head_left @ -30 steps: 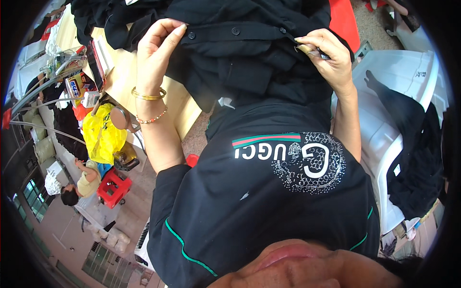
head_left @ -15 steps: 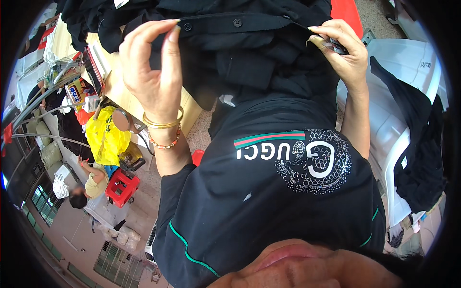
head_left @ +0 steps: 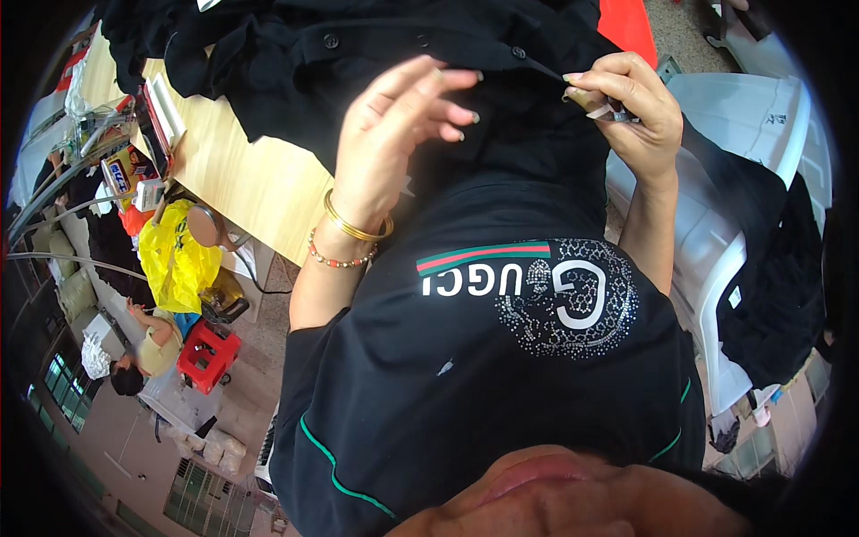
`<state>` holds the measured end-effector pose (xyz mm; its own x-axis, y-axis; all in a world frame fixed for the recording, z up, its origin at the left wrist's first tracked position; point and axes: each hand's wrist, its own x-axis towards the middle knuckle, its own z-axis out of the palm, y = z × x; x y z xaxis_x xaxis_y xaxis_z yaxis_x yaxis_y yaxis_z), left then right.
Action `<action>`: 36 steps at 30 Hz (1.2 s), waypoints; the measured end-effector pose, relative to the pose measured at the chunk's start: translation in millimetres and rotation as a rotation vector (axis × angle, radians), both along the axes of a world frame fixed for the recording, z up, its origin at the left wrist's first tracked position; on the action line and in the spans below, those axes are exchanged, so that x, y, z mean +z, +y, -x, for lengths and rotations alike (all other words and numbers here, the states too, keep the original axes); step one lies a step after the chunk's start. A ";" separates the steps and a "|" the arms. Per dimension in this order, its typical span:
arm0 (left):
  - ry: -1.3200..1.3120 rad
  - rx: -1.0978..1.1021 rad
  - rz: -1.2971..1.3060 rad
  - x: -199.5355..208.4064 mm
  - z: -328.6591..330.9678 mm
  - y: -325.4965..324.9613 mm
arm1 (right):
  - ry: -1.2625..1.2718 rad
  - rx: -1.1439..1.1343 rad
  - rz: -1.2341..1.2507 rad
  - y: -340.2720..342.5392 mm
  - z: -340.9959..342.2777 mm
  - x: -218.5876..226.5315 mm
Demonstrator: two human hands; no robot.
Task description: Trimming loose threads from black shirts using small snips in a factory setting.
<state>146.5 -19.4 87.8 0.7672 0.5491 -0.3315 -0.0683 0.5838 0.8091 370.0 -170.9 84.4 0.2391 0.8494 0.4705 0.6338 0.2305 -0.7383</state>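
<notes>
A black garment (head_left: pixel 295 98) with a row of dark buttons lies spread across the table and toward my lap. My right hand (head_left: pixel 637 116) pinches the end of its button band, right of a button (head_left: pixel 518 53). Something small and partly shiny is also tucked in that hand, too covered to name. Over the garment, my left hand (head_left: pixel 385 139) has its fingers stretched to the right and apart, holding nothing I can see. It wears a gold bangle and a beaded bracelet (head_left: pixel 344 261).
The pale wooden table (head_left: pixel 268 179) reaches in from the left. White plastic bins (head_left: pixel 725 116) with black cloth (head_left: pixel 774 295) stand at right. Leftward are a yellow bag (head_left: pixel 179 259), a red stool (head_left: pixel 208 356) and another person (head_left: pixel 157 345) farther off.
My left hand has left the button band and moved right and slightly down, its fingers now extended. The right hand still pinches the band's end. The garment's left part has dropped flatter.
</notes>
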 end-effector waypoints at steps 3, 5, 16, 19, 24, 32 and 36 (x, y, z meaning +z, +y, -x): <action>-0.043 0.087 0.059 -6.3 0.9 6.5 | -0.042 -0.016 0.026 -8.6 -0.7 -1.3; -0.042 0.106 0.063 -7.8 1.6 7.2 | -0.074 -0.023 0.033 -11.3 -1.1 -4.2; -0.075 0.104 0.032 -2.3 1.5 2.2 | 0.078 0.032 0.137 8.4 19.8 19.2; -0.087 0.099 0.065 2.5 -0.1 -0.3 | -0.032 0.057 0.106 25.3 31.1 22.1; -0.097 0.085 0.118 10.1 -2.9 -4.6 | -0.036 0.049 0.101 36.5 42.9 21.4; -0.051 0.086 0.136 12.9 -6.1 -4.7 | -0.101 0.024 0.099 38.6 43.6 26.8; -0.058 0.085 0.129 10.8 -8.0 -6.0 | -0.111 0.025 0.094 39.9 43.6 26.1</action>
